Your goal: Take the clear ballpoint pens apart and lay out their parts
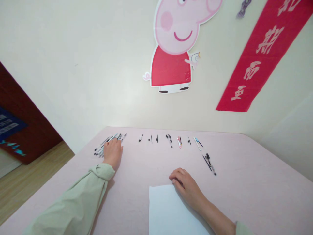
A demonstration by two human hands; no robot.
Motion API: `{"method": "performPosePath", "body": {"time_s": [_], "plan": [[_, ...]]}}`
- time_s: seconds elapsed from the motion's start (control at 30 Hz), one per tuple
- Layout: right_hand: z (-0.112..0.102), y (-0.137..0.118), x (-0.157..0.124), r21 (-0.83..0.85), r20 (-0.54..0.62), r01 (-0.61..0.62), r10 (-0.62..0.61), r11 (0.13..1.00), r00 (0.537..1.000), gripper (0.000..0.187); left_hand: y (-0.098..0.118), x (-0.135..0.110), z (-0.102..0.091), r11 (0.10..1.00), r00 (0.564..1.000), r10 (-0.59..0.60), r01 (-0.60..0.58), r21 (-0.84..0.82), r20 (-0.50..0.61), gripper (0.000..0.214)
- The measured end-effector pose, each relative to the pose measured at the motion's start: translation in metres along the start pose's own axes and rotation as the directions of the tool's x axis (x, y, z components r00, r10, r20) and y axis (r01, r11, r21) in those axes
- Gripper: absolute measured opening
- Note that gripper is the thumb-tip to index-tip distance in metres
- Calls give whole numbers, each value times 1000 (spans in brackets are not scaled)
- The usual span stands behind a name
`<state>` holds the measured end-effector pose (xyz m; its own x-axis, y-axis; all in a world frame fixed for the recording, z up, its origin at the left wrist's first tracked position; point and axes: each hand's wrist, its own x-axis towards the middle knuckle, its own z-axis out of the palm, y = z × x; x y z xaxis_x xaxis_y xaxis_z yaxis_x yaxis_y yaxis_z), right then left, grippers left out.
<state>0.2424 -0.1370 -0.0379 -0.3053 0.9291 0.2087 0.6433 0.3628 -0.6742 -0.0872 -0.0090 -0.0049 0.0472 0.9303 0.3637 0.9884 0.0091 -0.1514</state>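
My left hand [113,152] reaches onto a pile of pens [99,149] at the far left of the table. Its back faces me and its fingertips are hidden among the pens, so I cannot make out whether it grips one. Loosely curled, my right hand [187,186] rests by the top edge of a white sheet of paper [162,209]. I see nothing held in it, and the thumb stands apart from the fingers.
Small groups of pen parts lie in a row along the back of the pink table [132,182], among them a pink pen [179,142] and a white pen [197,144]. Nearer, at the right, is a black-capped pen [210,164] beside a thin refill [206,163]. A wall stands behind.
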Motion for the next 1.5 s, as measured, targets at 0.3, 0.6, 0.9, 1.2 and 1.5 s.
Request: {"method": "performPosePath", "body": {"time_s": [0.3,0.6,0.9,1.2,1.5], "plan": [[-3,0,-1,40,0,-3,3,999,1000,21,-1,12,13,996,995,-78,75,41,56,23],[-5,5,-1,204,-11,-54,57,978,998,23,50,-22,-19,740,995,-34,-39,-671,-95,28],[-24,27,2,736,-28,-239,381,634,924,37,127,-76,-39,235,963,256,24,-972,85,17],[-21,27,1,789,-6,-227,377,571,926,31,125,-87,-31,-6,929,279,256,-967,245,19],[-23,25,1,847,23,-239,416,475,909,35,127,-92,-23,15,916,307,264,-964,256,21]]}}
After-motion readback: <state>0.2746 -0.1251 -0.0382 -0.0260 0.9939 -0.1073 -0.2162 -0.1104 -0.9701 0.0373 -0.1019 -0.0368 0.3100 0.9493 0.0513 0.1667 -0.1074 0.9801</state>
